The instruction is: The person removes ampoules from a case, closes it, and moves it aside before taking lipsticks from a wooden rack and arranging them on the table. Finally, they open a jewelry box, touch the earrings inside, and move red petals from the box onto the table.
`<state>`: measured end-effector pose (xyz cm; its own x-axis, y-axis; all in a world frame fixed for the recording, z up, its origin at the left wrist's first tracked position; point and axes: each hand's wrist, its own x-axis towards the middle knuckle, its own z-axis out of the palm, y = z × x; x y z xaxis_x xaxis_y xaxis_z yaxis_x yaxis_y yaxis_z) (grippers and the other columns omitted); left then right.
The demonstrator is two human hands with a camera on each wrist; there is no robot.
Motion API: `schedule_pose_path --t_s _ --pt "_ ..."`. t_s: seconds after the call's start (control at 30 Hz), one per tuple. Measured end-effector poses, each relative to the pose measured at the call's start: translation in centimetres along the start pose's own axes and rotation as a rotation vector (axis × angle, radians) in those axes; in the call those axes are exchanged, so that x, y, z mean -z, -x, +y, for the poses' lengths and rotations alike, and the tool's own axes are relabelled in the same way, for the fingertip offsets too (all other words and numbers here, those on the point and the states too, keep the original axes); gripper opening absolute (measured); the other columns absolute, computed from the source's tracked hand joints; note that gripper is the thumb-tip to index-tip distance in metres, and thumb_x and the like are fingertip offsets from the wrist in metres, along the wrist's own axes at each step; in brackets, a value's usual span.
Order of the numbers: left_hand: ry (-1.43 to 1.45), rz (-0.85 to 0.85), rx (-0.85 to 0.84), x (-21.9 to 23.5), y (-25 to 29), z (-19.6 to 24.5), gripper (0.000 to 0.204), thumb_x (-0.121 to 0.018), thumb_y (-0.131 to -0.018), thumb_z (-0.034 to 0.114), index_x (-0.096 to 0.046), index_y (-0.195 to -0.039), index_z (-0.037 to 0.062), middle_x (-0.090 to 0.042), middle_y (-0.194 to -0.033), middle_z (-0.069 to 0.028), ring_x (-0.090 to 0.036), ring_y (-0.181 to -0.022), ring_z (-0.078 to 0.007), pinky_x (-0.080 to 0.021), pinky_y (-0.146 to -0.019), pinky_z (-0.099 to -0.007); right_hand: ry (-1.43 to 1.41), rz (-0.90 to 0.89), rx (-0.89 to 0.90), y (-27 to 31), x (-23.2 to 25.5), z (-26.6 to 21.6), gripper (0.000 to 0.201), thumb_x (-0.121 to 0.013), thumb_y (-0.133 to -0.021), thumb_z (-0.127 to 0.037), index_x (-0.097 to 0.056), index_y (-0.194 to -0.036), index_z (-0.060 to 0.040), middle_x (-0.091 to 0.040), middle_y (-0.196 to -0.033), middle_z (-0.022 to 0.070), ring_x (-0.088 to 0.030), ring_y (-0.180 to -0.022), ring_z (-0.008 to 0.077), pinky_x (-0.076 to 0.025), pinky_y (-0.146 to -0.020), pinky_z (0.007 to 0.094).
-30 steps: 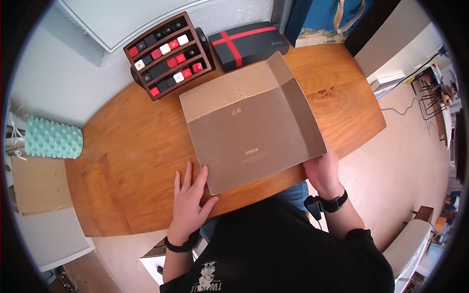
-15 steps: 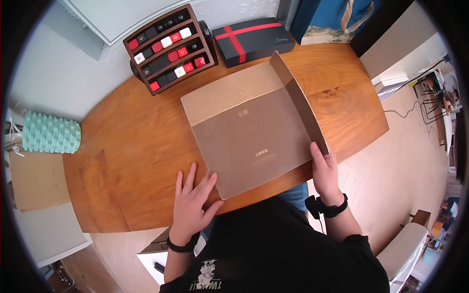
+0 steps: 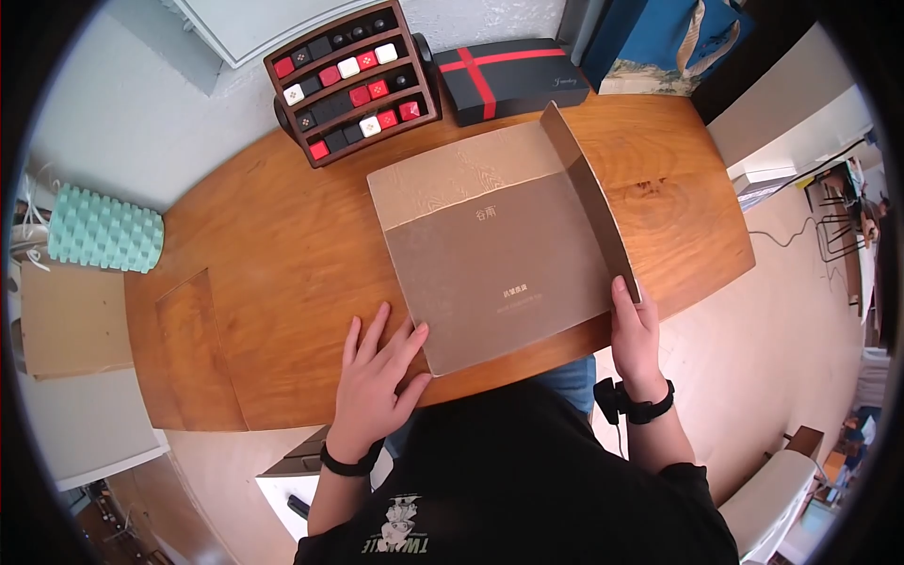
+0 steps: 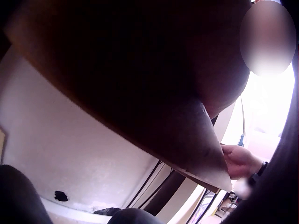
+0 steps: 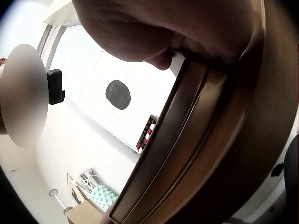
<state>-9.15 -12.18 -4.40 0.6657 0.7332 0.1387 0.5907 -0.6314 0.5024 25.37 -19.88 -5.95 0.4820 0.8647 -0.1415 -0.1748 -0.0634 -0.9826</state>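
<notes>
A person's left hand (image 3: 377,381) rests with fingers spread and loose at the near side of a wooden table (image 3: 301,235), index fingertip against the brown box (image 3: 499,273)'s near left edge; the right hand (image 3: 637,347) grips its near right corner, thumb over the raised side. The box lies between them. Beyond stand a rack (image 3: 353,89) of cubes, a ribboned black box (image 3: 523,85) and, far right, a blue bag (image 3: 645,42).
</notes>
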Motion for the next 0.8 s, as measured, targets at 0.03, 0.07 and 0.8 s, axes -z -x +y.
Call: schedule_pose_path --t_s 0.03,0.07,0.8 --pt "-0.003 -0.001 0.000 0.0 0.0 0.0 0.069 -0.080 -0.088 0.017 -0.057 -0.153 0.0100 -0.067 -0.147 -0.0164 -0.043 -0.154 -0.0444 -0.021 -0.129 -0.0624 0.003 0.000 0.001 0.0 0.1 0.1 0.037 -0.051 -0.117 -0.022 -0.062 -0.140 0.0045 -0.070 -0.125 0.0025 -0.059 -0.117 0.0103 -0.044 -0.105 0.0277" --pt "-0.002 0.001 0.000 0.0 0.0 0.0 0.069 -0.080 -0.088 0.017 -0.057 -0.153 0.0100 -0.067 -0.147 -0.0164 -0.043 -0.154 -0.0444 -0.021 -0.129 -0.0624 0.012 -0.005 0.008 0.0 0.2 0.2 0.037 -0.051 -0.117 -0.022 -0.062 -0.140 0.0045 -0.070 -0.124 0.0023 -0.059 -0.116 0.0102 -0.044 -0.105 0.0277" --pt "0.066 0.045 0.013 0.1 0.3 -0.5 0.075 -0.081 -0.085 0.018 -0.055 -0.155 0.0074 -0.066 -0.145 -0.0195 -0.044 -0.153 -0.0450 -0.022 -0.129 -0.0621 -0.027 0.025 0.212 1.5 -3.6 -3.8 0.048 -0.049 -0.114 -0.011 -0.046 -0.158 0.0097 -0.057 -0.156 0.0161 -0.051 -0.146 0.0218 -0.036 -0.122 0.0335"
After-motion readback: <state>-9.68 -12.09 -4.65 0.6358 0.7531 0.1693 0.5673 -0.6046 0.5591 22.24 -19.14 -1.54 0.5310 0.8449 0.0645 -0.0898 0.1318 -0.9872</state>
